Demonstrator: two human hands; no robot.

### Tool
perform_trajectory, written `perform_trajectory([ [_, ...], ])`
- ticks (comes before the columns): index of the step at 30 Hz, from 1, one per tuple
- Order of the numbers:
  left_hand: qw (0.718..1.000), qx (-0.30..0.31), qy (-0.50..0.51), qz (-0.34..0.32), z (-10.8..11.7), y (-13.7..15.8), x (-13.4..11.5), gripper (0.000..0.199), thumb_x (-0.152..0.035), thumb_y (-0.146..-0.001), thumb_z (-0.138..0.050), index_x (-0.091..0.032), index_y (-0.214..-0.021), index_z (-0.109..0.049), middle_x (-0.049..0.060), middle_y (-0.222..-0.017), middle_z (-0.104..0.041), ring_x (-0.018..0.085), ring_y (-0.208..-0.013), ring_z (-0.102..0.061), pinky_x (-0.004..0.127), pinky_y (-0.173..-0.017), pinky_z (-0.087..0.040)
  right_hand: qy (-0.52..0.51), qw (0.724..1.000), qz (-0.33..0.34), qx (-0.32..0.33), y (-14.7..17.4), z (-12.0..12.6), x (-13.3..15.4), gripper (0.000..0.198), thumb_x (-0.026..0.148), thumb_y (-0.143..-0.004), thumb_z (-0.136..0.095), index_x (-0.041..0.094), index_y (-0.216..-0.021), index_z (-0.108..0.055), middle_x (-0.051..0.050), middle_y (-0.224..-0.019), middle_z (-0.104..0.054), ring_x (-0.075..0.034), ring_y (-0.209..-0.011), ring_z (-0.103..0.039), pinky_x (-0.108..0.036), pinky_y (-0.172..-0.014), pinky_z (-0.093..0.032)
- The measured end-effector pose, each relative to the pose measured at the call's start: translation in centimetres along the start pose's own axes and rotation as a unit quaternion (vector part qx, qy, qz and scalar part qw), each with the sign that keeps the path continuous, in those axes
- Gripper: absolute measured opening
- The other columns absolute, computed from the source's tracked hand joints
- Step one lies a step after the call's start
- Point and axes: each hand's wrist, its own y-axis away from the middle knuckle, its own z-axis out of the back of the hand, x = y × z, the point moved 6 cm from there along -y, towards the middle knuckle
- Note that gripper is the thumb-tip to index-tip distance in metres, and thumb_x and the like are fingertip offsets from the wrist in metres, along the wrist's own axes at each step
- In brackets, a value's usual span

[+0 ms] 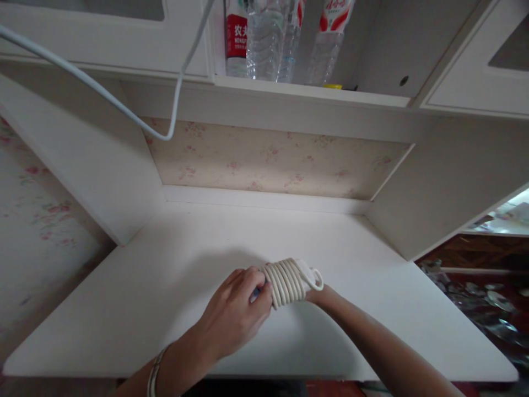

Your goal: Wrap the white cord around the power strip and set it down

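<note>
A cream-white cord (285, 282) is wound in several tight turns around a white body, only the right end of which shows; I cannot make out what that body is. A loop of the cord sticks out at the right end. My left hand (237, 303) is closed on the left end of the bundle, thumb and fingers pinching there, with a small blue patch between them. My right hand (313, 293) reaches behind and under the bundle and seems to support it; its fingers are mostly hidden. Both hands hold the bundle just above the white desk top (231, 231).
Over the desk, an open shelf (314, 95) holds several clear plastic bottles (266, 41). A white cable (124, 110) hangs at upper left in front of the cabinet. Side panels bound the desk at left and right. Cluttered glossy objects (491, 303) lie beyond its right edge.
</note>
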Motion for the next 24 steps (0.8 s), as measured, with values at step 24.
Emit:
perform_trajectory([
  [24, 0.979, 0.179, -0.087, 0.043, -10.2, 3.1, 2.3, 0.024, -0.009, -0.084, -0.052, -0.017, -0.106, -0.054, 0.007, -0.098, -0.051, 0.022, -0.092, -0.053, 0.038, -0.077, -0.047, -0.603, 0.751, -0.157, 0.218, 5.2, -5.9, -2.2, 0.048, 0.049, -0.085, -0.054, 0.013, -0.116, -0.061, -0.016, -0.119, -0.062, -0.020, -0.097, -0.065, -0.034, -0.091, -0.043],
])
